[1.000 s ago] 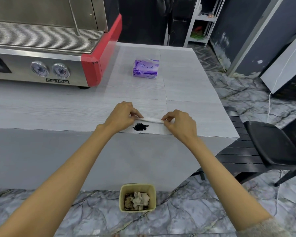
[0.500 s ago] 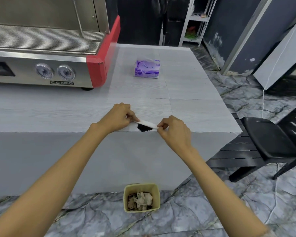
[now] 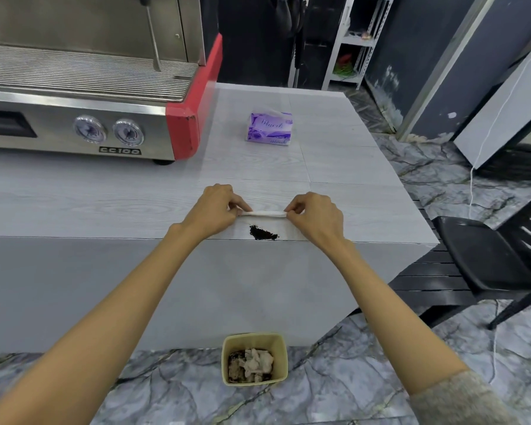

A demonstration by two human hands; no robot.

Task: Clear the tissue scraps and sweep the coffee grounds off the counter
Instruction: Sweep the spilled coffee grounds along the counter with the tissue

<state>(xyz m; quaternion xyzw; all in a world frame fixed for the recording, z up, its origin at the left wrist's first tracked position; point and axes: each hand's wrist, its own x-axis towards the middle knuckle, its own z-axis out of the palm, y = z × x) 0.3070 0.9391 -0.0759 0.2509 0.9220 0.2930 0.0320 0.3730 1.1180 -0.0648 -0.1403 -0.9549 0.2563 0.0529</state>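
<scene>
At the middle of the frame the left hand [image 3: 210,210] and the right hand [image 3: 314,216] are each pinching one end of a folded white tissue [image 3: 264,213], stretching it into a narrow strip that is lying low over the counter [image 3: 105,204]; whether its lower edge is touching the surface is hard to tell from this angle. Both hands are curling thumb and fingers round the strip's ends, neither is hanging free. The grounds [image 3: 262,233] are sitting in a small dark pile just below the strip in the frame, right at the counter's near edge and apart from the tissue. At the bottom centre a yellow bin [image 3: 255,335] is standing on the floor more or less under that edge, and it is holding crumpled scraps with some dark matter beside them, so the scrap-clearing part is looking done: no loose scraps are showing on the counter. What is left, by my reading, is dragging the strip toward the edge to tip the pile into the bin, then dropping the tissue in after it. A purple pack [image 3: 269,128] is lying above centre, and a coffee machine [image 3: 74,118] is filling the upper left
</scene>
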